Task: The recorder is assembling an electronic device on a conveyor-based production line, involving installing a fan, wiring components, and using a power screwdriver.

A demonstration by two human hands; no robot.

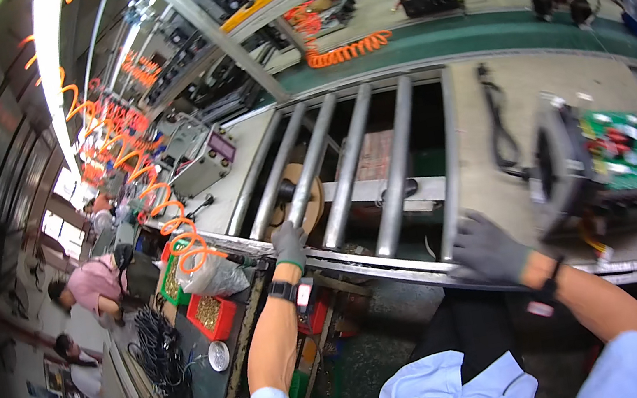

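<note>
Left hand (pixel 290 245), grey glove, is at the front rail (pixel 370 262) of the roller conveyor section, by the near end of a steel roller (pixel 349 169); fingers point away from the body, grip can't be confirmed. Right hand (pixel 493 249), same glove, is palm down at the section's right front corner, fingers part spread, nothing visible in its grasp. Rollers sit in the bench line straight ahead, between the two worktops; through the gaps below, a round tan disc (pixel 294 176) shows behind the left hand. Right worktop (pixel 469 142) carries a black-cased electronic unit (pixel 555 170), green circuit board (pixel 629 137) exposed on its right side, blurred; black power cord (pixel 499 120) lies just left of it. Left worktop has a metal-cased unit (pixel 200 163) with a purple panel. Nearer, left of the left forearm: red bin (pixel 212 317) of small brass-coloured parts, clear plastic bag (pixel 214 279) just above it, black cable bundle (pixel 160 353) to its left. Orange coiled hose (pixel 153 190) hangs over that side. Co-worker in pink (pixel 95 284) is well off at far left.
</note>
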